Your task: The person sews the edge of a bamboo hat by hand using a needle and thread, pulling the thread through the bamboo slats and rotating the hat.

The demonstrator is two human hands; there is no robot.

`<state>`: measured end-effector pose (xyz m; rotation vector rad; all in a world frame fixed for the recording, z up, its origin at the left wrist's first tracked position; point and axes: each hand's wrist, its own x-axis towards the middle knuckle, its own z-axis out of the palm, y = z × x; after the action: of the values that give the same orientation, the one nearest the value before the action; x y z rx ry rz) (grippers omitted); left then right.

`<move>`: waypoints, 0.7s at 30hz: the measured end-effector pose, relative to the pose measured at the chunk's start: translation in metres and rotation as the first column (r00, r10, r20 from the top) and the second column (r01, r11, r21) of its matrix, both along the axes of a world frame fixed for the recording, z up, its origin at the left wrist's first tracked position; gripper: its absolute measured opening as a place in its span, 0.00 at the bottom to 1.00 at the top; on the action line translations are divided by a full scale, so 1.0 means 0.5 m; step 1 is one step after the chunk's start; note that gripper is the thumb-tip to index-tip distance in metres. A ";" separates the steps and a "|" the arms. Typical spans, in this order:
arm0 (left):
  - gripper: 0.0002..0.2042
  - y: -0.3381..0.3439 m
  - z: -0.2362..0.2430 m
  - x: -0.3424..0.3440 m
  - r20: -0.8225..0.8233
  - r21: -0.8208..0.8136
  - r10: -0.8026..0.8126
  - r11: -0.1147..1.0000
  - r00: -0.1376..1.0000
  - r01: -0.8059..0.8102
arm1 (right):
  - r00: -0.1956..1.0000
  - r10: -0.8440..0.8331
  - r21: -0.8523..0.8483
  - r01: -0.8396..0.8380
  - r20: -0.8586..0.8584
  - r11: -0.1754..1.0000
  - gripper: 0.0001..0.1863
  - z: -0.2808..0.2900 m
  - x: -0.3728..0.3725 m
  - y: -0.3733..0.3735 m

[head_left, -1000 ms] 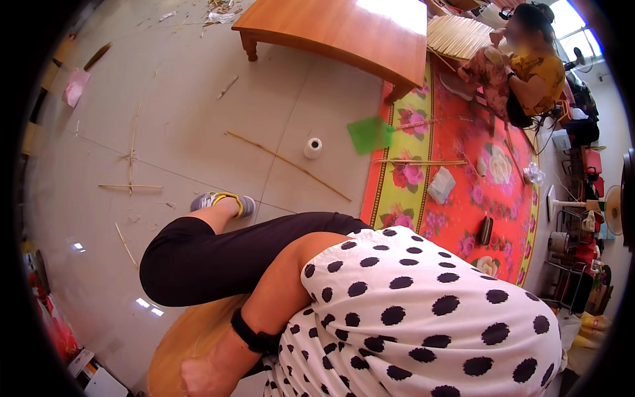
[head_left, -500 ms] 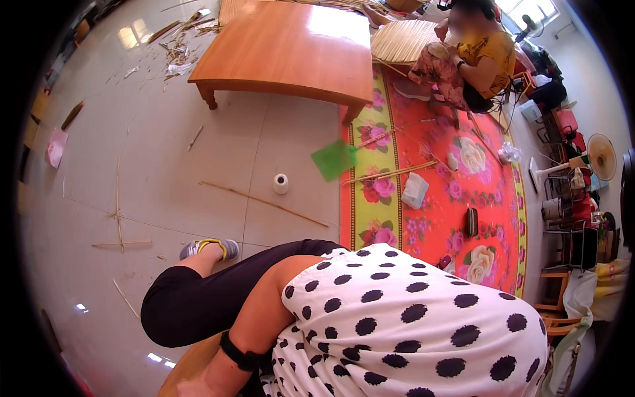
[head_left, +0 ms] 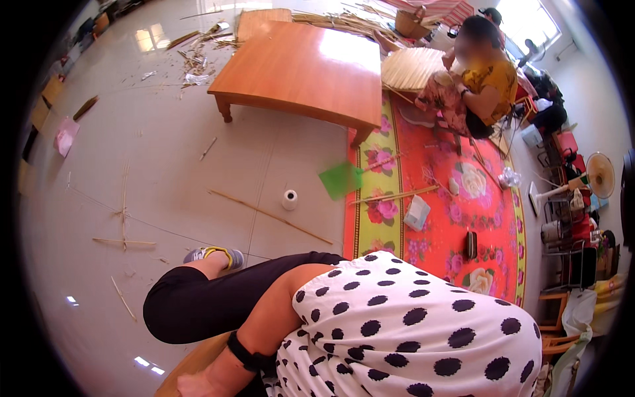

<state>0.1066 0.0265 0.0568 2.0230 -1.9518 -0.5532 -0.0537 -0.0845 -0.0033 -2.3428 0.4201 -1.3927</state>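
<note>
My left hand [head_left: 193, 385] is at the lower edge, beside the curved edge of a round wooden seat [head_left: 198, 357]. A black band [head_left: 246, 352] circles that wrist. The fingers are mostly cut off by the picture's edge, so whether they hold anything is hidden. My right hand is out of view, and the dotted white top [head_left: 417, 317] fills the lower middle. On the tiles beyond my bent leg [head_left: 218, 298] stand a white thread spool [head_left: 290, 200] and a long thin cane strip [head_left: 268, 215].
A low wooden table [head_left: 297, 69] stands ahead. A green flat square on a stick [head_left: 341, 180] lies by the red floral mat [head_left: 430, 172]. Another person [head_left: 486, 79] sits at the mat's far end by a pale slatted piece [head_left: 410, 66]. A fan [head_left: 598, 175] and chairs line the right.
The view has tilted upward slightly, so the table, spool and mat appear lower and a little further right. My left arm keeps about the same pose by the seat.
</note>
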 end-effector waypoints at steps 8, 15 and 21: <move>0.07 0.024 -0.013 -0.107 -0.561 0.068 0.294 0.948 0.774 -0.311 | 0.976 0.192 0.042 -0.189 -0.102 0.981 0.09 -0.014 -0.023 -0.005; 0.05 0.072 0.085 -0.090 -0.272 -0.090 0.072 0.991 0.960 -0.100 | 0.980 -0.043 0.015 0.047 -0.193 0.999 0.10 0.067 -0.086 -0.108; 0.08 0.130 0.072 -0.112 -0.299 -0.180 0.225 0.941 0.927 -0.287 | 0.982 0.006 0.122 0.018 -0.189 0.992 0.11 0.091 -0.072 -0.077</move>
<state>0.0504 0.0915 0.0926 1.9062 -1.4864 -0.4980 -0.0896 -0.1231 0.0423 -2.3812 0.5511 -1.1157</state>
